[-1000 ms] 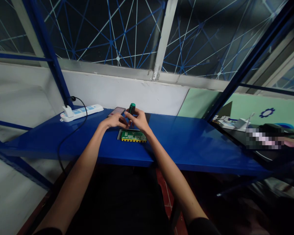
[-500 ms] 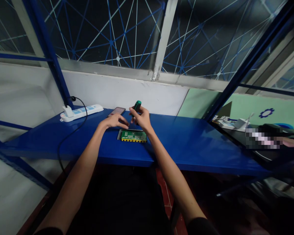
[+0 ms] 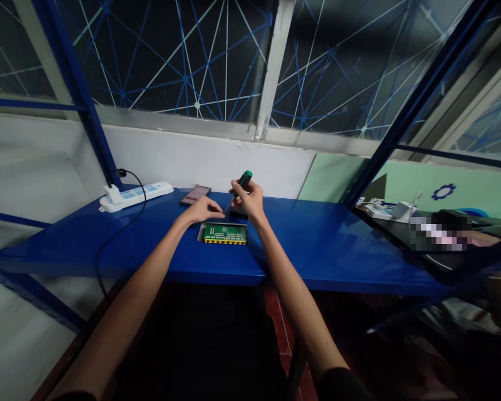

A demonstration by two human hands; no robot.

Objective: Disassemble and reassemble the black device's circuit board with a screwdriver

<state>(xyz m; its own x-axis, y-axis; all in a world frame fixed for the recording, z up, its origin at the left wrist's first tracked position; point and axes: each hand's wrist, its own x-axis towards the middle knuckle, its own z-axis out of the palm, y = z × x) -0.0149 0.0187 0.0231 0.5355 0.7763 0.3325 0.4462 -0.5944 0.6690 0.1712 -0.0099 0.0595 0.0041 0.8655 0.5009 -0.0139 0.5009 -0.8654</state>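
Observation:
My right hand (image 3: 254, 201) is wrapped round the green handle of a screwdriver (image 3: 245, 179), whose thin shaft slants down to the left. At the shaft's tip, the thumb and forefinger of my left hand (image 3: 201, 210) come together in a pinch. Anything between those fingers is too small to make out. Just in front of both hands, a green circuit board (image 3: 226, 230) with a row of yellow ports along its near edge lies in a shallow grey case (image 3: 201, 233). Both hands are above and behind the board, apart from it. Partly hidden below my right hand is a flat black object (image 3: 239, 215).
A phone (image 3: 195, 195) lies behind my left hand on the blue table (image 3: 317, 245). Further left stands a white power strip (image 3: 137, 196) with a black cable (image 3: 127, 225) crossing the table. At right, beyond a blue post, are white devices and part of another person.
My right hand has moved a little right with the screwdriver, away from above the board. My left hand has followed rightward, its fingers closing by the tip. The view has shifted slightly.

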